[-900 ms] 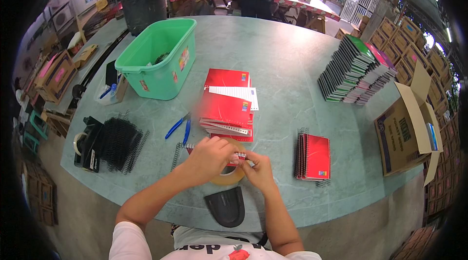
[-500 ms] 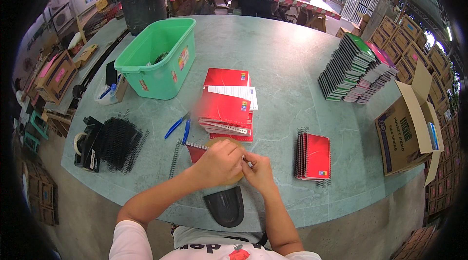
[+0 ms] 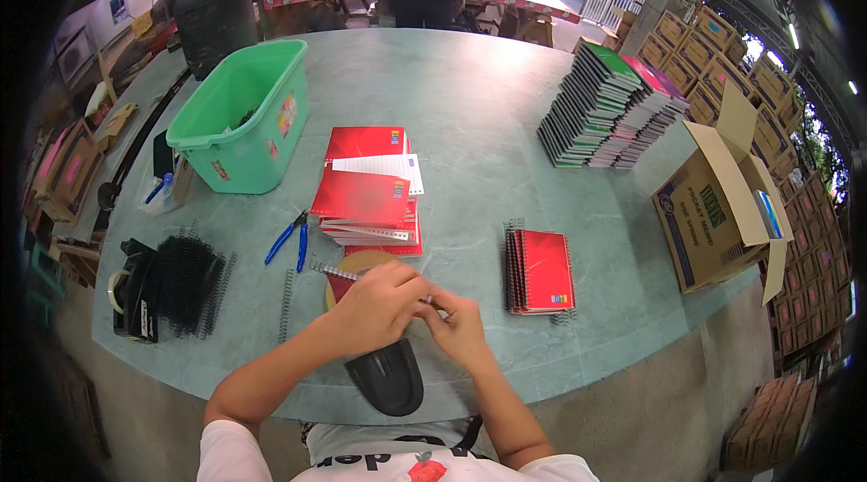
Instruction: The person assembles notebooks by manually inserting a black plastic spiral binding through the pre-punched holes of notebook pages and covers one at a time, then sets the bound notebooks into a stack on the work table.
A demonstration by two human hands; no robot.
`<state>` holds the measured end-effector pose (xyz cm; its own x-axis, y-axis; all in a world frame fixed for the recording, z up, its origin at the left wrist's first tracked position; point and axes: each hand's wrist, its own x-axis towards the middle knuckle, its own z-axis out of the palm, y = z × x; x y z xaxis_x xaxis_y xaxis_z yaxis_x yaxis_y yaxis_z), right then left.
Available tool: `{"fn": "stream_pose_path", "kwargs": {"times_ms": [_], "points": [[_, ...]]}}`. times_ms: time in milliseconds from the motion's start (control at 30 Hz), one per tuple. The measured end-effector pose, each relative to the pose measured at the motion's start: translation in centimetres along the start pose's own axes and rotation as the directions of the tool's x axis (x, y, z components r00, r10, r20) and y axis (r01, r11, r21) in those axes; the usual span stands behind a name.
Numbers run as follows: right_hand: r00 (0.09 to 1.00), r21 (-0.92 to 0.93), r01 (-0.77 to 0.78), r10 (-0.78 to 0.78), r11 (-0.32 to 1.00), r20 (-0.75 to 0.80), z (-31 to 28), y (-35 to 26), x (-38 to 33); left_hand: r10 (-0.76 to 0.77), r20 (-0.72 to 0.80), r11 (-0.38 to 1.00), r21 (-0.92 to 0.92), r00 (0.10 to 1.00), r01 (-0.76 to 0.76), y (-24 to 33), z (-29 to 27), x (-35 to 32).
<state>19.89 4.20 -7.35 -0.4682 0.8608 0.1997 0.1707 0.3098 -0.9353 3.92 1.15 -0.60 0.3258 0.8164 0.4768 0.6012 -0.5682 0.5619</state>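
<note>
My left hand (image 3: 384,303) is closed over a small red notebook (image 3: 340,288), hiding most of it. A dark wire spiral (image 3: 330,271) runs along the notebook's far edge and sticks out past its left corner. My right hand (image 3: 457,328) pinches at the notebook's right end, touching the left fingers; what lies between its fingertips is too small to make out. Below the notebook is a round tan disc (image 3: 368,260). A black rounded pad (image 3: 390,379) lies nearer to me. Just beyond the hands stands a stack of red notebook covers and pages (image 3: 364,197).
Blue-handled pliers (image 3: 291,240), a loose spiral (image 3: 286,306), a heap of black spirals (image 3: 188,283) and a tape dispenser (image 3: 137,292) lie left. A green tub (image 3: 248,143) stands behind. Rightward are spiral-bound red notebooks (image 3: 545,272), green and pink notebook stacks (image 3: 605,107) and an open carton (image 3: 713,224).
The whole view has swung to the right, so the table's things sit further left in it. The spiral now reaches further past the notebook's left corner. Both hands keep their hold.
</note>
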Motion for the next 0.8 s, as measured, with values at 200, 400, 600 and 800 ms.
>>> {"fn": "stream_pose_path", "kwargs": {"times_ms": [200,400,600,800], "points": [[0.999,-0.11,-0.029,0.031,0.994,0.015,-1.0,-0.9,-0.7,0.004,0.028,0.999,0.032,1.0,-0.004,0.6,0.3,-0.4],[0.98,0.093,0.073,-0.054,0.993,-0.192,-2.8,0.3,-0.4,-0.067,-0.019,0.96,0.271,0.998,0.07,1.0,-1.2,0.0],[0.938,0.811,-0.032,0.297,0.584,-0.176,-2.2,-1.1,0.3,-0.098,0.114,0.925,0.377,0.989,0.049,2.4,2.4,-0.6],[0.897,0.612,0.09,0.203,0.785,-0.393,-10.9,-2.3,1.7,0.157,-0.03,0.973,0.177,0.987,-0.15,3.2,1.8,0.6]]}}
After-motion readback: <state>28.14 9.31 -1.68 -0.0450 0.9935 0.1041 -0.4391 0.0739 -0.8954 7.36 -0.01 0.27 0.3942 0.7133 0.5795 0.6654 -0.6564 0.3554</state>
